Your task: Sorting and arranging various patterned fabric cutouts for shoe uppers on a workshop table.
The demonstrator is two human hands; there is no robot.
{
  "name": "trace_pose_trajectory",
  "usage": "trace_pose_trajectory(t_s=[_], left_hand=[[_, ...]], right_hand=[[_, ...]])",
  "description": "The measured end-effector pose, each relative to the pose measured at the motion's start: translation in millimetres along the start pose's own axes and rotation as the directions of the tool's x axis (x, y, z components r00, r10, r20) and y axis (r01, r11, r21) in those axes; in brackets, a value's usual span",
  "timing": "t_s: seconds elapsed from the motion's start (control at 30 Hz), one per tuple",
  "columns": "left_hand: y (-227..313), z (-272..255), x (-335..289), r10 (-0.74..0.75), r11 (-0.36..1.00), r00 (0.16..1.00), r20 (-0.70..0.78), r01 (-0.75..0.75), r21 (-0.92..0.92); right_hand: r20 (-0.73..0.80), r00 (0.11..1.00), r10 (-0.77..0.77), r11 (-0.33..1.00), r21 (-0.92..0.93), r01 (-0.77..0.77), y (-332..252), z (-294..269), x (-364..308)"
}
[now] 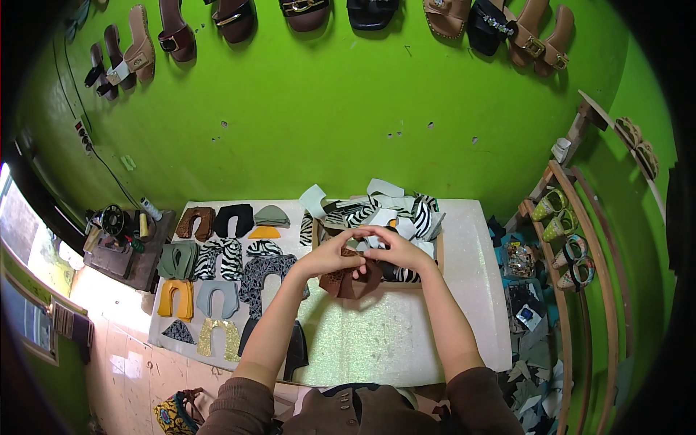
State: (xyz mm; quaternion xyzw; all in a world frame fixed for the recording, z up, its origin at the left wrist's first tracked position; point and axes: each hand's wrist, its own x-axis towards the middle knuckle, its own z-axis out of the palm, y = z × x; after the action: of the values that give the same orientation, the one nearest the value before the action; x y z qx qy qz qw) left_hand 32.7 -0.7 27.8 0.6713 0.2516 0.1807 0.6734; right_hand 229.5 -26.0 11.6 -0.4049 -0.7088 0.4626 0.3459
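Left hand: I see my left hand [330, 255] just past the centre of the view, fingers curled and pinching the top edge of a bundle of brown cut pieces [353, 279].
Right hand: my right hand [397, 250] sits at about 3 o'clock from the left, touching it, fingers closed on the same bundle from the other side.
Where the bundle is: it hangs from both hands over the near rim of a shallow cardboard box [428, 284], above the white table [464, 304].
Handling: I judge the pieces light, thin and floppy, like leather or suede; they droop and fan out, so one could slip from the stack.
Where to hold: best pinched flat near the upper edge with both thumbs, where the layers meet, not at the loose lower lobes.
Box contents: zebra-striped and pale grey scraps [377, 214] are piled at 12 o'clock from my hands, curled and overlapping.
Laid-out shapes: at 9 o'clock lie rows of arched, horseshoe-like uppers [217, 268] in brown, black, olive, zebra, yellow, grey and glittery gold, lying flat.
Wall: sandals [304, 13] hang along the green wall at 12 o'clock.
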Motion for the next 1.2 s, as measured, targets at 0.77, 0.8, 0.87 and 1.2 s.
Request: trace_pose_trajectory(t_s=[0.77,0.8,0.87,1.2], left_hand=[[-62.3,-7.2,-87.8,-0.226,0.683,0.921,-0.316,-0.081,-0.726],[-69.9,-11.4,-93.8,-0.263,0.696,0.89,-0.373,-0.092,-0.712],[-77.0,-20.8,-102.5,-0.256,0.722,0.868,-0.425,-0.121,-0.681],[-131.5,-102.2,-158.4,-0.402,0.739,0.624,-0.67,-0.211,-0.64]], right_hand=[[-0.178,0.936,0.305,0.664,0.744,-0.075,34.4,78.0,16.1],[-0.162,0.938,0.307,0.657,0.749,-0.086,35.5,89.4,21.6],[-0.172,0.936,0.306,0.731,0.672,-0.116,37.8,107.5,32.6],[0.196,0.91,0.365,0.464,0.809,-0.361,49.1,200.3,88.0]])
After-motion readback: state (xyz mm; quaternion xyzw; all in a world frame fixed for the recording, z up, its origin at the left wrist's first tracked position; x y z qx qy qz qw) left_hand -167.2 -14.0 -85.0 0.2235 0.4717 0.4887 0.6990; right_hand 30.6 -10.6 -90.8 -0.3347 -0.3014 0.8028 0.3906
